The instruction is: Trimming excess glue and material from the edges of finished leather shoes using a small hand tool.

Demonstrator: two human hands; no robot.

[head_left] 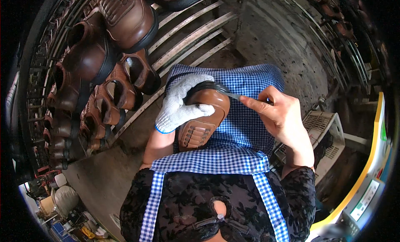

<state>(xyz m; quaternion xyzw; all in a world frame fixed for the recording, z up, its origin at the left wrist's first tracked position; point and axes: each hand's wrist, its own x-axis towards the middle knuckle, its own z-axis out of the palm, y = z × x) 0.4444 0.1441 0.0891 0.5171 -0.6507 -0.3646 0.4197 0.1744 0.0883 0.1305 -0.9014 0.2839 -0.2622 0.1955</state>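
A brown leather shoe [213, 101] with a black sole [204, 86] rests over my lap, toe pointing away from me. My left hand [177, 102], in a white knit glove, grips it round the toe, thumb across the upper and fingers over the sole. In my bare right hand [282, 112] a thin, flat metal blade [234, 96] is pinched between thumb and fingers. Its tip meets the edge of the sole at the right of the toe. Below the shoe lies my blue-and-white checked apron [241, 125].
Several brown shoes [93, 50] fill a slatted metal rack [200, 27] on the left. At the right sit a pale plastic basket [327, 133] and a yellow-edged panel [371, 158]. Another shoe rack [337, 46] stands far right. Assorted clutter [62, 200] lies at lower left.
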